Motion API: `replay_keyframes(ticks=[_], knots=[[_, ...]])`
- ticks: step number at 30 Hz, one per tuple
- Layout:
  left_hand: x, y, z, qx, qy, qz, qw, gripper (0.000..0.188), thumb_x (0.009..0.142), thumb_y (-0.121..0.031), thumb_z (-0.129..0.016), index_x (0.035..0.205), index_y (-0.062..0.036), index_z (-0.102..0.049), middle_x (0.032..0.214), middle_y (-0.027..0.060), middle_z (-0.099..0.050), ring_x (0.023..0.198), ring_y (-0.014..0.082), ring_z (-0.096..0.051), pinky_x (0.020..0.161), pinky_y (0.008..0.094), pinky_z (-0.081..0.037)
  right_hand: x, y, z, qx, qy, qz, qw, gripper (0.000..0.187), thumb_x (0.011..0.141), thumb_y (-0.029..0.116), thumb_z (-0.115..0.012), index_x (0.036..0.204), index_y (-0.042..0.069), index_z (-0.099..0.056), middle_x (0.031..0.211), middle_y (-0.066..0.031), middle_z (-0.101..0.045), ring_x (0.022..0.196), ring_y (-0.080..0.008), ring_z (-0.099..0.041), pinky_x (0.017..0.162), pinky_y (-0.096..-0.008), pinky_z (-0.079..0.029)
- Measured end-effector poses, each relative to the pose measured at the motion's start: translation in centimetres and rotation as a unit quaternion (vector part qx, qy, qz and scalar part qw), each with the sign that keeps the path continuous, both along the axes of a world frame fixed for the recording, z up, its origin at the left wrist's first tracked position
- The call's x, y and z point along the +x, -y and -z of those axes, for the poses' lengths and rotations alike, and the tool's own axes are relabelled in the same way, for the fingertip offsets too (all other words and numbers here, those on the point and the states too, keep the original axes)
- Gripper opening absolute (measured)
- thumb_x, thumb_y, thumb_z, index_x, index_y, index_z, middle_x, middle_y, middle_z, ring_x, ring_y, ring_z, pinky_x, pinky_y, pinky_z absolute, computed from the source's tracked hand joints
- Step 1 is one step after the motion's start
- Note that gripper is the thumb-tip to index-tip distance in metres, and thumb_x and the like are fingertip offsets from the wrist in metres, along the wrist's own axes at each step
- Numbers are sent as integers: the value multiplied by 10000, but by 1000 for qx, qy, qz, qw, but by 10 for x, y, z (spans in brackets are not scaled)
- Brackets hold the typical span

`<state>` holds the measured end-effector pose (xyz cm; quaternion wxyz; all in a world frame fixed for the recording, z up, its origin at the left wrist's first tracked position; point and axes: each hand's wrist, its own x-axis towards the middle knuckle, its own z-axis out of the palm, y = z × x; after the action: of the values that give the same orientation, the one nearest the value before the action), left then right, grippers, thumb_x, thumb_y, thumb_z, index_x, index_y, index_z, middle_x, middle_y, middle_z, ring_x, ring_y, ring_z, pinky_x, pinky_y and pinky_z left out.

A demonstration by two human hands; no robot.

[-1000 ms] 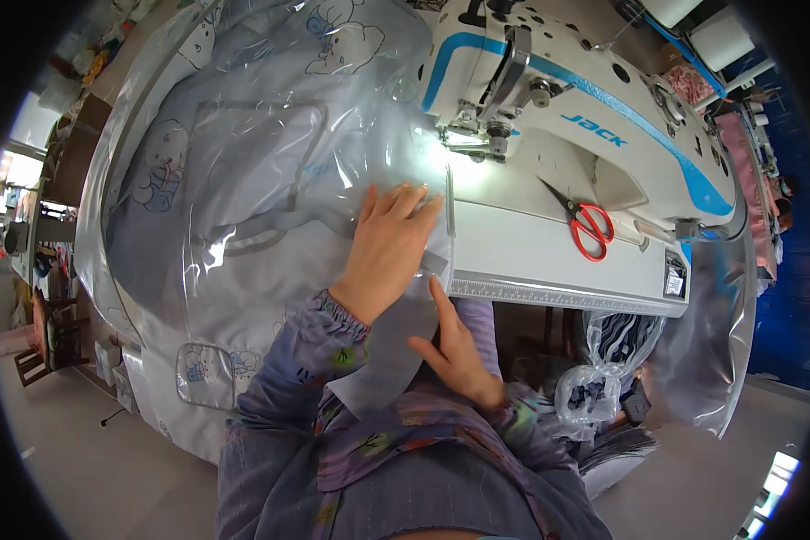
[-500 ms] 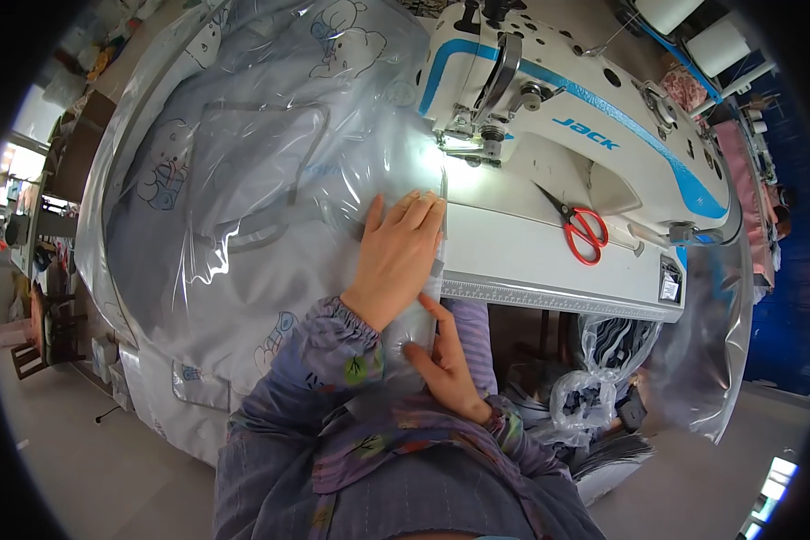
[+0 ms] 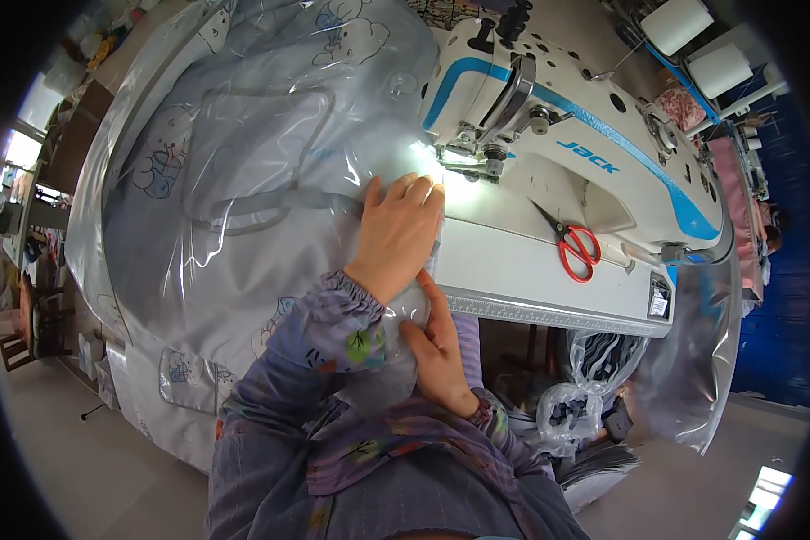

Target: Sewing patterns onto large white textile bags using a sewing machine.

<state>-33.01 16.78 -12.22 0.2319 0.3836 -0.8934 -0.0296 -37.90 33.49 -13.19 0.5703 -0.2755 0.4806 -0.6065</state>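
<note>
A large sheet of clear plastic over grey, bear-printed material (image 3: 243,261) lies to the left of a white and blue sewing machine (image 3: 567,117). Its right edge runs up to the lit presser foot (image 3: 468,166). My left hand (image 3: 394,236) rests flat on that edge, fingers stretched forward and slightly apart, the fingertips just short of the foot. Closer to my body, my right hand (image 3: 439,351) pinches the same edge between thumb and fingers. Part of the sheet's near edge is hidden under my left sleeve.
Red-handled thread snips (image 3: 578,252) lie on the machine bed (image 3: 549,270), right of the needle. White thread cones (image 3: 677,25) stand at the far right. Below the bed's front edge hangs a clear bag with dark strips (image 3: 603,360). Clear plastic film (image 3: 679,360) drapes at the right.
Both hands and the sheet's edge have moved forward, closer to the presser foot. The whole view has also shifted a little. The snips still lie on the bed.
</note>
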Motion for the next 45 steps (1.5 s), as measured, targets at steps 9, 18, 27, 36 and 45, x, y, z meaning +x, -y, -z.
replay_keyframes(ticks=[9, 18, 27, 36, 45], knots=[[50, 43, -35, 58, -176, -5, 983, 218, 935, -245, -631, 1065, -83, -696, 1004, 115, -697, 928, 345, -667, 871, 476, -525, -20, 23, -14, 39, 3, 17, 999, 737, 924, -111, -455, 1618, 25, -247, 1546, -31, -401, 1069, -64, -510, 926, -188, -423], [219, 144, 23, 65, 8, -315, 947, 447, 948, -505, -642, 1339, -288, -627, 1444, 111, -510, 1370, 351, -467, 988, 724, -377, 23, 43, -5, -5, -102, -16, 995, 709, 975, -73, -454, 1631, 43, -212, 1545, -25, -388, 907, -45, -500, 840, -174, -426], [219, 228, -3, 118, -3, -154, 981, 412, 965, -405, -675, 1314, -184, -675, 1371, 168, -547, 1270, 349, -551, 1032, 400, -464, 32, 44, -6, -30, -100, 2, 995, 732, 988, -51, -495, 1640, 51, -180, 1596, 4, -346, 787, -15, -406, 722, -164, -399], [320, 68, 11, -57, -421, -328, 844, 213, 1024, -125, -625, 1151, 30, -699, 1031, 107, -702, 900, 173, -655, 868, 330, -528, -4, 31, -11, 1, -176, -6, 984, 693, 962, -57, -494, 1614, 37, -280, 1610, -30, -381, 1122, -64, -498, 965, -183, -384], [411, -67, 79, 328, -763, -250, 497, 581, 1028, -363, -569, 1479, -12, -464, 1477, 170, -508, 1333, 314, -521, 1104, 449, -458, -17, 20, -20, 27, -197, -35, 979, 689, 958, -68, -507, 1607, 46, -307, 1510, 6, -475, 748, -24, -423, 685, -169, -393]])
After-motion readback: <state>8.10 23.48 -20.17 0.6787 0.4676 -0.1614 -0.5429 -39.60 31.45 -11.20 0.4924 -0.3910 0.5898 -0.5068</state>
